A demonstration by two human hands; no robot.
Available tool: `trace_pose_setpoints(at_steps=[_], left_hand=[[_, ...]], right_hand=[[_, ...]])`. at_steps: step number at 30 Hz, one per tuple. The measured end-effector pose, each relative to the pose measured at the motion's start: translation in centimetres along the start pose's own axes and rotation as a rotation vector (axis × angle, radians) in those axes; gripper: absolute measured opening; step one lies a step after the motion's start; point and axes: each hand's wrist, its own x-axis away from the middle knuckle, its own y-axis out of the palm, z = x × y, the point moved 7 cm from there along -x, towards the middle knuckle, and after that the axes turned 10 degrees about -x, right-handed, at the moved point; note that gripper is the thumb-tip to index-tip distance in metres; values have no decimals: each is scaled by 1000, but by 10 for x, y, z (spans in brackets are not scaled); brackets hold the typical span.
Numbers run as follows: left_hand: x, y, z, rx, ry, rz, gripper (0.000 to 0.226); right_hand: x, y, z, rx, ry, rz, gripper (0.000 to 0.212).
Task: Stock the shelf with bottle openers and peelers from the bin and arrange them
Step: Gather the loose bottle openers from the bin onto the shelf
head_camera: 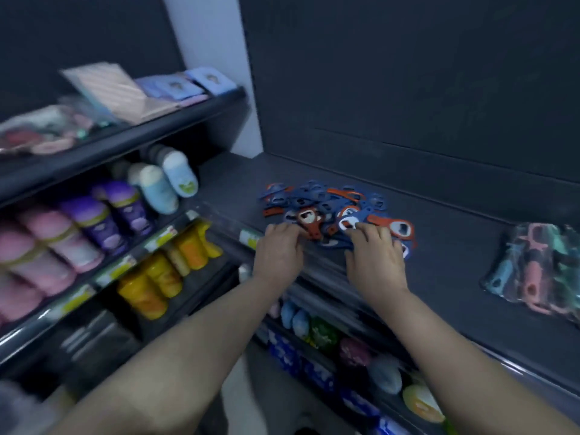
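Note:
A loose pile of blue and orange bottle openers (326, 205) lies on the dark shelf (455, 246) in front of me. My left hand (277, 252) is at the pile's near left edge, fingers curled onto an orange opener (309, 219). My right hand (375, 259) lies at the near right side, its fingers curled over blue openers beside another orange opener (397, 227). The image is blurred, so I cannot tell how firm either hold is. A clear bag of pastel peelers (539, 268) lies on the same shelf at the far right.
To the left, lower shelves hold pink, purple, pale blue and yellow bottles (94, 221). An upper left shelf (125, 133) carries flat packets. More packaged goods (345, 350) fill the rack below the dark shelf. A dark back panel (408, 89) rises behind the pile.

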Motion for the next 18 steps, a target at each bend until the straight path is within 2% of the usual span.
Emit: trace_pose_setpoints(at_steps=[10,14,18], left_hand=[[225,-64,-165,-151,-600,-152,29],[308,-97,-230,-192,-824,-129,22],[387,-116,-290,-148,-1015,-91,31]], right_hand=[[94,72,-177,-118,-505,-329,36],[135,96,-249,-144,-662,-406,33],[175,125,-326,-180,-777,-482,31]])
